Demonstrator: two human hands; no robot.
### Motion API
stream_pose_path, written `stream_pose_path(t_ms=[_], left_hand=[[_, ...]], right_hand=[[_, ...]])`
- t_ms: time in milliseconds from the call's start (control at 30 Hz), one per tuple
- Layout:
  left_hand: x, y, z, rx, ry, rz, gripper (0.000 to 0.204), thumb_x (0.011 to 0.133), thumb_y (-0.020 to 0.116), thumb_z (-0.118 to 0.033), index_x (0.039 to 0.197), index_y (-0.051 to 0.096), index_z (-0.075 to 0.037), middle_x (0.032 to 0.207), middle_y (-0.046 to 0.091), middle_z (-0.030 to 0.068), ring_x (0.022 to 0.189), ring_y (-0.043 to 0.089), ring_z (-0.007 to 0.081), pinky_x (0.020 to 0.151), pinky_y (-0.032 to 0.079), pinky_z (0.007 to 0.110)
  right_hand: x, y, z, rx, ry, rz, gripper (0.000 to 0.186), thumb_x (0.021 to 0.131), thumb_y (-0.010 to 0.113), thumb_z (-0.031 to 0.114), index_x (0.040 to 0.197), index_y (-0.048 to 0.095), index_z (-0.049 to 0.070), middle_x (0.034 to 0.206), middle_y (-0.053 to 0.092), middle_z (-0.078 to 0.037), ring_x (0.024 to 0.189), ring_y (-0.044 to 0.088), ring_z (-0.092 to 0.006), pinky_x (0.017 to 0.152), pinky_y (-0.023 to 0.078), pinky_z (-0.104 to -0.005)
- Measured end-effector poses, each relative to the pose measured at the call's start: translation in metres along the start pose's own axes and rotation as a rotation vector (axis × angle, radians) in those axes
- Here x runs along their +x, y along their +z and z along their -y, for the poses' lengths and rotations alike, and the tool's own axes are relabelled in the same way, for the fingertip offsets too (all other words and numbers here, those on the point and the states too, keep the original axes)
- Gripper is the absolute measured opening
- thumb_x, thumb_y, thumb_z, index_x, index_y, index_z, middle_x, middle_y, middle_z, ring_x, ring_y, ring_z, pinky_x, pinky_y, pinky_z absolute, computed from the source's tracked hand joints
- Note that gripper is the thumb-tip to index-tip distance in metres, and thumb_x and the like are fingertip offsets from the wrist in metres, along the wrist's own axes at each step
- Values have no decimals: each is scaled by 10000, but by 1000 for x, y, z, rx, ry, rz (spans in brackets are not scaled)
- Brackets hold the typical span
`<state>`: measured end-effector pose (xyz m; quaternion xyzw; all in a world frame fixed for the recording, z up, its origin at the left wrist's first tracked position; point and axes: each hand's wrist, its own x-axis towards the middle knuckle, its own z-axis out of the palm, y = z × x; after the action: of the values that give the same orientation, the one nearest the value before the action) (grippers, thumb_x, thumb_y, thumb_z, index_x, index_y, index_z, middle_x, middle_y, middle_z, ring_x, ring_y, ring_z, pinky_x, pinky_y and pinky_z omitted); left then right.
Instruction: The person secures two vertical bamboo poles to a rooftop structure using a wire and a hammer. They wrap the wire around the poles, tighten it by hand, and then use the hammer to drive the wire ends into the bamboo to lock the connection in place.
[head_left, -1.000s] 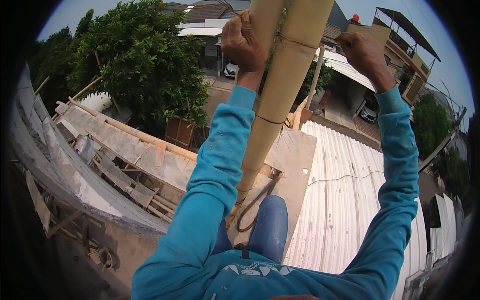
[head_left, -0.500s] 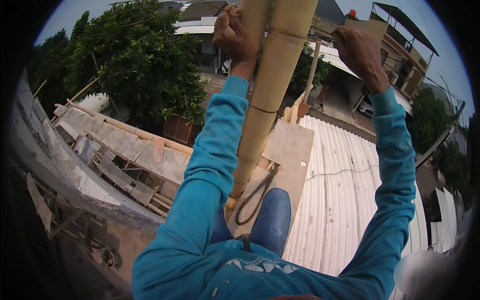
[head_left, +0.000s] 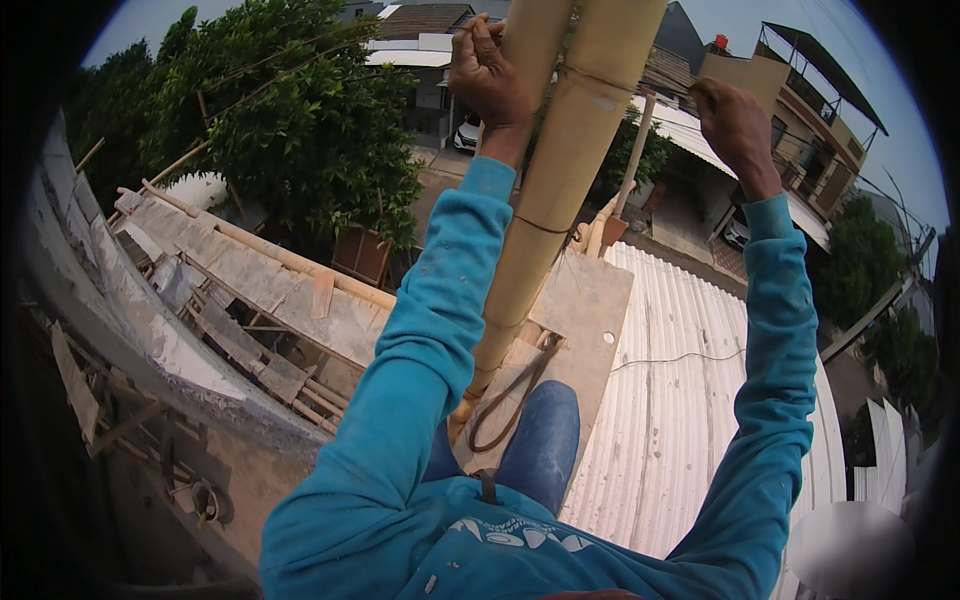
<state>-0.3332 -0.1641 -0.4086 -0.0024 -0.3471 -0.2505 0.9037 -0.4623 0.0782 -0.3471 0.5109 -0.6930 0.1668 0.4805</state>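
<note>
Two thick bamboo poles (head_left: pixel 575 150) rise side by side in front of me, leaning slightly to the right at the top. My left hand (head_left: pixel 492 85) is raised close against the left pole, its fingers closed in a pinch. A thin strand seems to run by its fingertips, too fine to make out. On the other side, apart from the poles, my right hand (head_left: pixel 738 125) is raised with curled fingers; whatever it grips is hidden. A brown strap (head_left: pixel 512 395) hangs in a loop at the foot of the poles, above my knee.
A flat board (head_left: pixel 590 300) lies beyond my legs, beside a white corrugated roof (head_left: pixel 670 400) on the right. Bamboo scaffolding with planks (head_left: pixel 270 270) and a curved concrete edge (head_left: pixel 170 350) run along the left. A leafy tree (head_left: pixel 300 130) stands behind.
My left hand appears slightly further right and lower against the poles. My right hand has also shifted a little right and down. Both stay closed, and the whole view has moved slightly.
</note>
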Motion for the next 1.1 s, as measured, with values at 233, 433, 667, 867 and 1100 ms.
stream_pose_path(t_ms=[233,433,667,867,1100], left_hand=[[0,-4,-2,158,289,103,166,962,566,-126,1026,688,-32,866,662,111,783,639,279,725,515,371],[-8,-10,1,439,499,229,247,948,512,-189,998,661,1,969,663,217,907,607,417,782,475,507],[13,-8,-4,195,429,214,208,920,608,-156,1090,703,-83,858,645,112,752,627,295,687,512,374],[19,-27,-18,476,373,393,215,895,594,-198,949,677,-7,860,676,189,754,644,369,670,503,457],[43,-35,-10,403,358,357,222,862,633,-237,897,688,-25,818,677,177,680,642,367,638,508,457]], right_hand=[[-7,-7,7,31,66,29,191,899,594,277,962,724,151,852,698,-144,797,662,-361,694,511,-451],[-5,-13,17,8,54,61,175,894,592,263,960,712,154,864,696,-136,795,662,-360,703,516,-456],[-4,-3,17,-4,57,46,170,892,582,258,951,707,158,855,692,-137,810,661,-364,702,512,-470],[1,9,16,-19,61,19,177,883,587,267,956,709,162,854,691,-145,812,662,-360,700,515,-476],[10,27,33,12,70,27,198,874,587,281,948,706,140,871,688,-151,831,662,-363,725,530,-470]])
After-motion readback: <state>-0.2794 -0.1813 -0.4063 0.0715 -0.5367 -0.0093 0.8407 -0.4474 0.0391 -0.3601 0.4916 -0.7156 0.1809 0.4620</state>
